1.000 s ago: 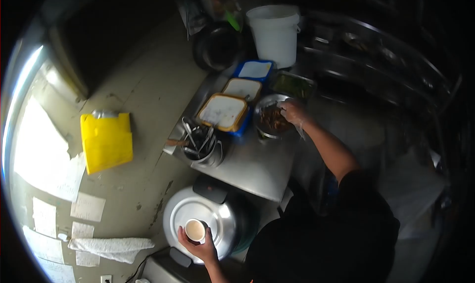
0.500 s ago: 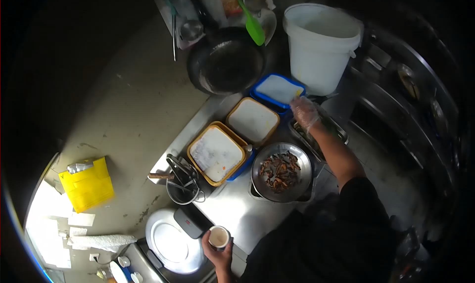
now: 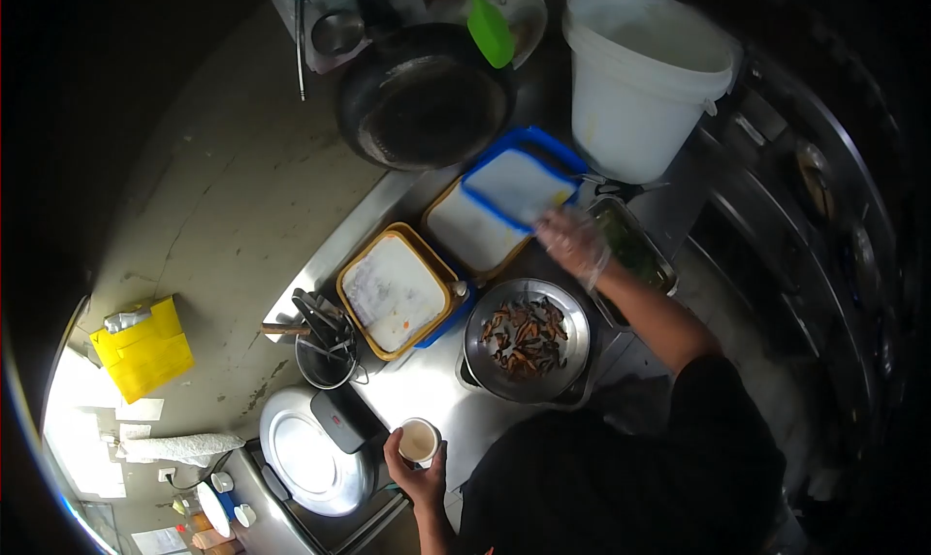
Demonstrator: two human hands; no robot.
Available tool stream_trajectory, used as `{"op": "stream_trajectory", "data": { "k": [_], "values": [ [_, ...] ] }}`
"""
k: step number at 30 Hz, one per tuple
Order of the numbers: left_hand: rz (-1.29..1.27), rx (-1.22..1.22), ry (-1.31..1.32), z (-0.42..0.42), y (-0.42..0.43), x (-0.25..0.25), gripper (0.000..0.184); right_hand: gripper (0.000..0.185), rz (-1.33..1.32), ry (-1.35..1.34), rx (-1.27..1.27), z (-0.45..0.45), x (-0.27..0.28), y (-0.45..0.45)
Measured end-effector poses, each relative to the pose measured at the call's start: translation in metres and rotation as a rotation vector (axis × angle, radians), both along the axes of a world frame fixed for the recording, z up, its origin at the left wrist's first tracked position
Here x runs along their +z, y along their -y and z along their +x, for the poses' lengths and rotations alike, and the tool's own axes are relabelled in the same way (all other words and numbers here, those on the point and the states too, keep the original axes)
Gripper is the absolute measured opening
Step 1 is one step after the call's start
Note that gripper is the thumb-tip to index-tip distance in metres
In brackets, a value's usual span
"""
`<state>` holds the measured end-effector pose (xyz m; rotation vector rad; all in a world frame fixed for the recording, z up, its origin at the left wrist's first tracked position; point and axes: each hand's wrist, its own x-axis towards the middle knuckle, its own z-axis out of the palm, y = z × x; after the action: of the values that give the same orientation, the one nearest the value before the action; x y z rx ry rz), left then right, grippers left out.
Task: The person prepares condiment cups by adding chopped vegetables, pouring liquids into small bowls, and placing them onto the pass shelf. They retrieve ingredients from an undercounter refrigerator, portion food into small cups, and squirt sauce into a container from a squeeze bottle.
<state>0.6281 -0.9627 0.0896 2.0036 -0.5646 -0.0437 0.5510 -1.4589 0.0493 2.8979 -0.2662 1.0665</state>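
My left hand (image 3: 417,473) is wrapped round a small white cup (image 3: 420,441), pale inside, near the counter's front. In a clear plastic glove, my right hand (image 3: 574,243) grips the near corner of a white lid with a blue rim (image 3: 516,189). The lid overlaps a yellow-rimmed container (image 3: 465,230) that has a white top. Behind it shows the blue edge of another container (image 3: 545,146). Below my right hand sits a round metal pan (image 3: 475,361) holding dark brown strips. Beside my forearm stands a rectangular tray (image 3: 669,282) with dark green contents.
A second yellow-rimmed container (image 3: 393,293) stands left of the pan. A metal pot of utensils (image 3: 325,366) is by the wall. At the back are a black frying pan (image 3: 427,99), a green spatula (image 3: 491,36) and a white bucket (image 3: 635,109). A round metal lid (image 3: 308,458) lies lower left.
My right hand has moved left with the blue-rimmed lid, from above the blue container to over the yellow-rimmed one. The cup stays in my left hand. The whole view has shifted slightly.
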Motion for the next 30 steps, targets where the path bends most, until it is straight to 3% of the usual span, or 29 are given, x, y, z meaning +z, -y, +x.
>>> {"op": "stream_trajectory", "data": {
  "k": [1,3,5,6,7,9,11,12,15,18,19,21,23,25,28,30],
  "values": [
    [0.011,-0.001,-0.005,-0.002,0.001,0.001,0.078,0.035,-0.068,0.176,0.095,0.008,-0.011,-0.011],
    [0.027,-0.004,-0.013,-0.007,0.004,0.003,0.078,0.032,0.117,0.063,0.134,0.015,-0.005,-0.025],
    [0.066,-0.011,0.046,-0.009,0.004,0.008,0.077,0.026,0.140,0.062,0.030,0.012,0.027,-0.013],
    [0.087,-0.009,0.075,-0.011,0.003,0.010,0.077,0.026,0.143,0.011,-0.292,0.016,0.033,0.007],
    [0.057,0.009,0.048,-0.013,0.002,0.009,0.077,0.026,-0.131,0.310,-0.308,0.013,0.028,0.041],
    [-0.012,0.045,0.001,-0.012,0.002,0.006,0.077,0.029,0.379,-0.364,-0.776,0.010,0.042,0.080],
    [-0.002,0.034,0.014,-0.009,0.006,0.008,0.078,0.031,0.541,-0.274,-0.643,0.003,0.005,0.119],
    [-0.001,0.032,0.018,-0.008,0.009,0.008,0.078,0.032,0.615,-0.233,-0.570,0.010,0.012,0.123],
    [-0.032,0.019,0.038,-0.003,0.019,0.009,0.079,0.031,1.240,0.125,-0.226,0.029,0.038,0.124],
    [-0.088,-0.036,0.031,0.000,0.037,0.018,0.080,0.031,1.435,0.266,-0.328,0.057,0.050,0.100],
    [-0.057,-0.060,0.043,0.002,0.038,0.020,0.080,0.033,1.479,0.084,-0.329,0.062,0.039,0.107],
    [-0.038,-0.071,0.054,0.002,0.039,0.024,0.079,0.036,0.917,0.050,-0.102,0.052,0.037,0.105],
    [-0.025,-0.057,0.094,0.002,0.038,0.028,0.078,0.037,0.918,0.093,-0.066,0.056,0.041,0.106],
    [-0.069,0.019,-0.016,-0.001,0.034,0.019,0.078,0.035,1.497,0.206,-0.243,0.055,0.041,0.108],
    [-0.043,0.045,0.009,0.000,0.026,0.017,0.078,0.030,1.591,0.090,-0.120,0.045,0.009,0.129],
    [0.020,0.074,0.078,-0.001,0.014,0.016,0.078,0.028,1.278,-0.048,-0.072,0.028,-0.002,0.161]
  ]
}}
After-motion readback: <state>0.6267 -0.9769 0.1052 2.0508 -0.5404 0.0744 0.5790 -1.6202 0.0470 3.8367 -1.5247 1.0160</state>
